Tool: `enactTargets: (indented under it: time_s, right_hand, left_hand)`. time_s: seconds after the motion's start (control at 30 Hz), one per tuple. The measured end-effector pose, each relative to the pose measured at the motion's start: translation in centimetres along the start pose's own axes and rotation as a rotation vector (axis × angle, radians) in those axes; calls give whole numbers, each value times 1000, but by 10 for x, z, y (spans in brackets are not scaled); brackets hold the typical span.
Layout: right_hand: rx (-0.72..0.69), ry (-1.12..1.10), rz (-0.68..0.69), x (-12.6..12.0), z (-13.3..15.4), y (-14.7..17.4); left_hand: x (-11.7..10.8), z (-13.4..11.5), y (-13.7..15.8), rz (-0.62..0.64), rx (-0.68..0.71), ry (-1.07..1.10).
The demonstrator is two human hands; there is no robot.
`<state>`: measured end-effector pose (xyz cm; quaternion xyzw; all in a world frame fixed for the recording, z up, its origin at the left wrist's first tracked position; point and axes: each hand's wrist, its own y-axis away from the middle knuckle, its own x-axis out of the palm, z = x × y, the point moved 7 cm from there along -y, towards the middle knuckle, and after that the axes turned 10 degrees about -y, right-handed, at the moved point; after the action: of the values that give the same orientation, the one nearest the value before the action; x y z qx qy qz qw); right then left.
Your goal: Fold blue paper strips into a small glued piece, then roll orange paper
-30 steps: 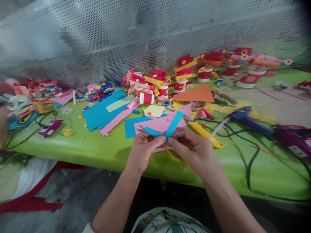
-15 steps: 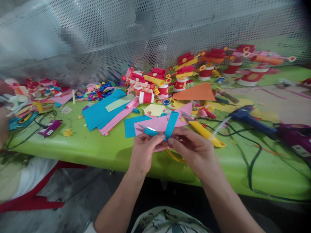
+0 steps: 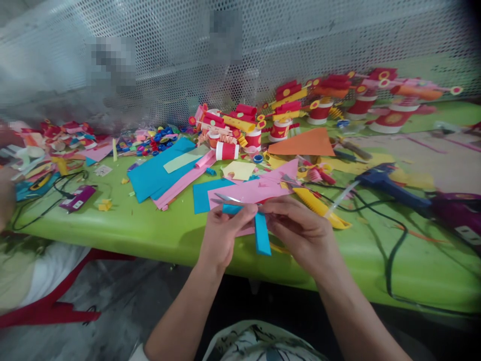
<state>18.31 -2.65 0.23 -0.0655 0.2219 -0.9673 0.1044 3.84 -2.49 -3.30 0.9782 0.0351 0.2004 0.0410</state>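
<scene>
Between my two hands is a folded blue paper strip point(image 3: 263, 235). One part of it runs left past my left hand point(image 3: 225, 225), whose thumb and fingers pinch it. The other part hangs down beside my right hand point(image 3: 296, 223), which grips the strip near the fold with closed fingers. Scissor blades point(image 3: 229, 198) show just beyond my left fingers, and their handles are hidden, so I cannot tell whether a hand touches them. Under and behind my hands lie pink paper point(image 3: 248, 189) and a blue sheet point(image 3: 202, 196) on the green table point(image 3: 150, 233).
A blue glue gun point(image 3: 391, 185) with a black cable lies at the right, beside a yellow-handled tool point(image 3: 315, 205). Red paper-cup models point(image 3: 280, 131) stand along the back. A tipped cup point(image 3: 227, 151) and orange paper point(image 3: 302, 143) lie ahead. Another person's hand point(image 3: 5, 198) shows at the left edge.
The free end of the blue strip, which pointed up and away, now hangs down toward me. My right hand has shifted slightly; my left hand stays almost in place.
</scene>
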Motion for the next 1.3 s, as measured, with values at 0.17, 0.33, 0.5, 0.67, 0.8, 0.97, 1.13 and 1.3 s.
enactTargets:
  time_s: [0.17,0.33,0.5,0.67,0.8,0.97,1.13,1.3]
  right_hand:
    - [10,27,-16,-1,-3,1]
    - [143,-140,-85,-5,-14,5]
    - [218,-174,-120,-9,-15,5]
    - [201,-158,-126,-6,-12,2]
    - [180,-189,-147,-4,-10,2]
    - [178,-173,-170,-4,-9,6]
    - [105,-88,-156,-3,-5,8]
    - [43,29,-158,-5,-1,9]
  left_hand:
    - [2,-6,0,36,85,-96]
    - [2,-20,3,33,207,-185]
    - [2,-26,7,7,261,-297]
    - [6,-31,12,15,290,-297]
    - [7,-35,14,6,315,-315]
    - [8,-32,14,22,290,-326]
    - [5,-22,9,23,157,-257]
    - [10,-20,7,117,131,-292]
